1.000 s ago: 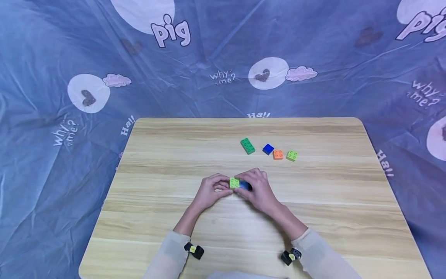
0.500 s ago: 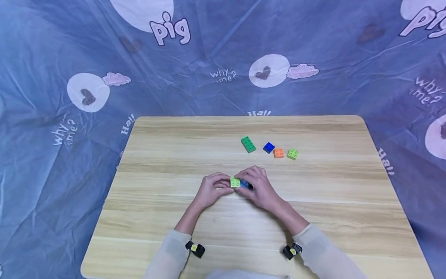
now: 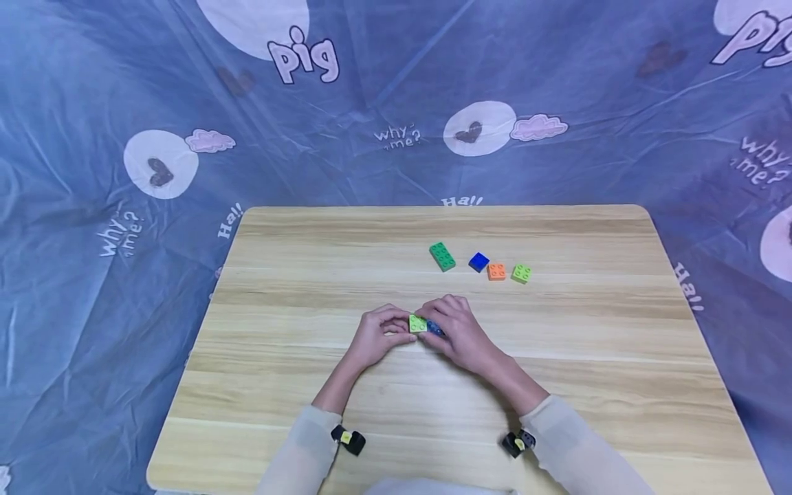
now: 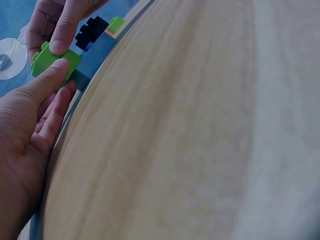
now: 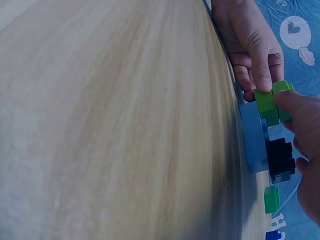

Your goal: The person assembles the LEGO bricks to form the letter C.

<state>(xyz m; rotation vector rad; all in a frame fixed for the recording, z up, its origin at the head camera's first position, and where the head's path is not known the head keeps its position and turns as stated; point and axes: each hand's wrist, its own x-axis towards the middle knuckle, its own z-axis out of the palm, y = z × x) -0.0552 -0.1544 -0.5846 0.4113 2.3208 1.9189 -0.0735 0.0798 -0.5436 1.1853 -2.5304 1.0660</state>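
The lime stack [image 3: 418, 324] is pinched by left hand [image 3: 385, 335] and right hand [image 3: 459, 334], blue brick [image 5: 252, 137] beneath the fingertips [image 5: 261, 80]; seating is unclear; tilting could be caused by uneven pressure.

Surface [image 3: 427, 419]: light wood-grain, far corners rounded. Toward its far edge, from the person's left: green eight-stud brick [image 3: 442, 256], aslant; dark blue block [image 3: 479, 262]; orange four-stud brick [image 3: 496, 272], just beside; lime four-stud brick [image 3: 522, 273]. Nearer: light blue long brick [image 5: 254, 137], contact unclear.
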